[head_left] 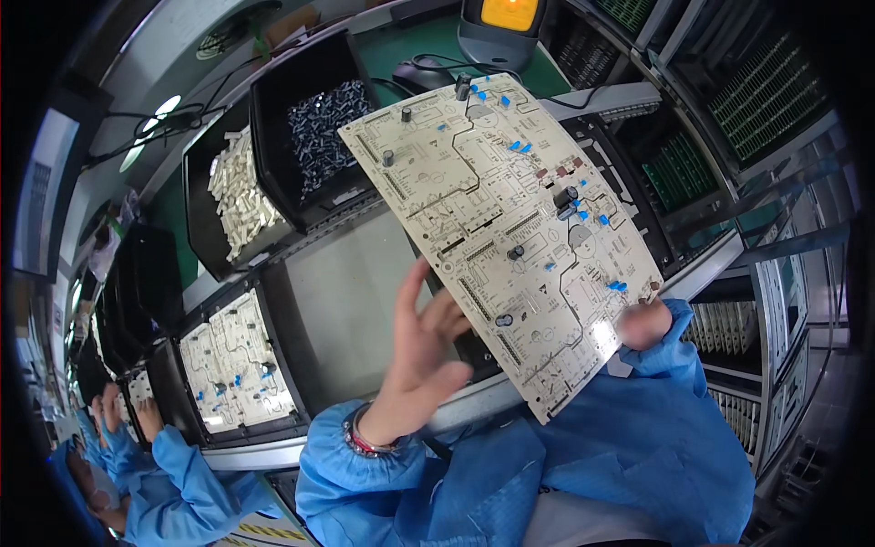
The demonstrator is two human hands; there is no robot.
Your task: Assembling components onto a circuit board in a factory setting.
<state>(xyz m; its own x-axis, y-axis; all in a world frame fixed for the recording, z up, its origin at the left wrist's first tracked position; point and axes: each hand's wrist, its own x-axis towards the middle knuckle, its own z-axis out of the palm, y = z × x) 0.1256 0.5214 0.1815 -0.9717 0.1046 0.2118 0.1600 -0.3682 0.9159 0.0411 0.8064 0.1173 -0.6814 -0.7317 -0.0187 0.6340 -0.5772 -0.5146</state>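
A rectangular cream circuit board [501,273], studded with cylindrical capacitors [566,199] and blue discs [617,286], is tilted over the metal-railed work line [474,404], beside a flat grey panel [342,310]. The right hand [645,324] grips its lower right edge; the left hand [415,365] is spread at its left edge, contact indeterminable. Black bins [313,73] contain white parts [239,196] and dark parts [324,137]

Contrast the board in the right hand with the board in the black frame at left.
The right hand holds the near board; no hand touches the framed board. The near board appears larger in view than the framed board, which sits inside a black frame. Both are pale, with blue and black parts.
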